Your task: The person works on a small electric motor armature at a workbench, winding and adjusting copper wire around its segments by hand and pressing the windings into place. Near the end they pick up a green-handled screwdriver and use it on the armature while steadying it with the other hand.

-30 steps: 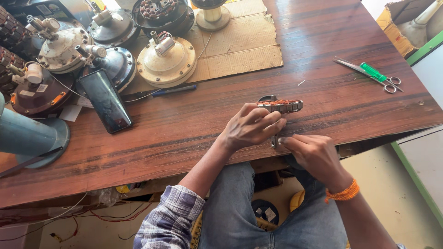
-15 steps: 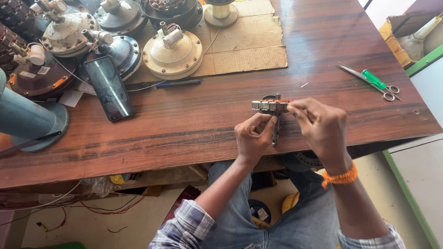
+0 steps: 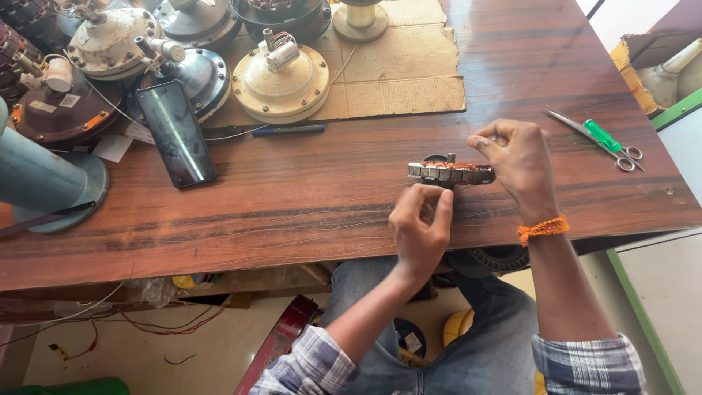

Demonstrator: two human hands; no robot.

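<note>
Between both hands, on the table, stands the wound stator.

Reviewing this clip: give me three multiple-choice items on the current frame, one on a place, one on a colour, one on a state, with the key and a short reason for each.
1. Where do the green-handled scissors lie?
A. On the brown wooden table, to the right of the hands
B. On the cardboard sheet
C. On the floor

2. What colour is the thread band on the right hand's wrist?
A. Blue
B. Orange
C. White

3. How is the round copper-wound stator held?
A. Lying untouched
B. Gripped by the left hand alone
C. Right hand at its right end, left hand just below it

Key: 1 A, they rest on bare wood near the right edge; 2 B, the band is plainly orange; 3 C, both hands sit at it.
</note>
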